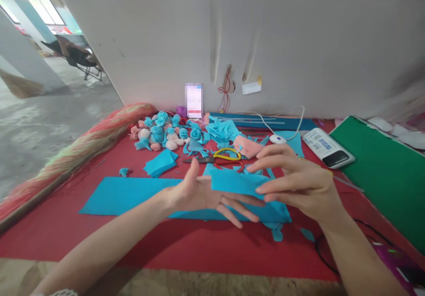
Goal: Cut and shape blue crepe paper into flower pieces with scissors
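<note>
My left hand (202,194) reaches in from the left, palm up, thumb raised and fingers spread. Over its palm and fingers lies a small rectangular piece of blue crepe paper (232,181). The right end of this piece is pinched by my right hand (295,181), between thumb and fingers. Beneath both hands a long blue paper strip (126,195) stretches across the red tabletop (159,249). Just beyond the hands are scissors (227,155) with yellow and red handles. A stack of cut blue paper pieces (161,163) sits left of the scissors.
Blue, pink and white paper flowers (162,132) are piled at the back left. A phone (194,101) stands against the white panel (159,48). On the right are a power bank (327,147) and a green board (381,172). Red-green fibre bundles (76,147) line the left edge.
</note>
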Tool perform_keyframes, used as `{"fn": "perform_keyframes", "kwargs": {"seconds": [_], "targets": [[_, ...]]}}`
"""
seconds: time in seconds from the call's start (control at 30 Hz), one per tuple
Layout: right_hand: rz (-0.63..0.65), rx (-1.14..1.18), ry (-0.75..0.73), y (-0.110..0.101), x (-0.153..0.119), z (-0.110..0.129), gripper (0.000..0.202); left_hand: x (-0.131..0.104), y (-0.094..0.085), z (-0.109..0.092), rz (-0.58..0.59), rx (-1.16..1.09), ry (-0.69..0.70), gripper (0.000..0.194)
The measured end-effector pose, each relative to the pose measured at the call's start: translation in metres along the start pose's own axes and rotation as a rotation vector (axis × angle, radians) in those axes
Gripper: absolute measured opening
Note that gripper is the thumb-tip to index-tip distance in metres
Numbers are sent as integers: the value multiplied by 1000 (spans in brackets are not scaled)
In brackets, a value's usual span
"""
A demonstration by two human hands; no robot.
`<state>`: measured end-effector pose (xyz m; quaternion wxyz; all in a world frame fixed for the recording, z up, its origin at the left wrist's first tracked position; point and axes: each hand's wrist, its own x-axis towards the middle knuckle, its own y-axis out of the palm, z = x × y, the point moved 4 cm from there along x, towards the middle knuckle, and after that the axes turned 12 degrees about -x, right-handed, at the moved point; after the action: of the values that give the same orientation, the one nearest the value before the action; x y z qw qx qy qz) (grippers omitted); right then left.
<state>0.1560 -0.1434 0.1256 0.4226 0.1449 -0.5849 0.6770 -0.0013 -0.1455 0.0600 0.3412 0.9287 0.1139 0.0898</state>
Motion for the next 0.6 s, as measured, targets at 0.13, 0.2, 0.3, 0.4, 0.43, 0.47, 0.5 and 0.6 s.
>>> {"fn": "perform_keyframes", "kwargs": {"seconds": [0.13,0.2,0.3,0.4,0.43,0.47,0.5,0.6], "targets": [[98,27,-44,-5,-1,-6,10,-5,-17,-9,-255,-205,206,93],[155,47,-23,-5,-3,-10,10,-7,-26,-12,-383,-190,232,82],[258,63,52,0,-7,-15,8,-8,-31,-15,-496,-53,208,56],[318,77,149,5,-10,-20,9,-8,-26,-14,-543,78,138,35],[318,82,188,6,-11,-22,11,-7,-23,-14,-557,110,112,32],[303,89,241,7,-12,-25,14,-7,-21,-13,-580,140,104,30],[270,99,310,7,-12,-28,18,-8,-18,-14,-612,174,113,28],[159,197,614,8,-14,-36,31,-9,-13,-18,-736,285,176,23]]}}
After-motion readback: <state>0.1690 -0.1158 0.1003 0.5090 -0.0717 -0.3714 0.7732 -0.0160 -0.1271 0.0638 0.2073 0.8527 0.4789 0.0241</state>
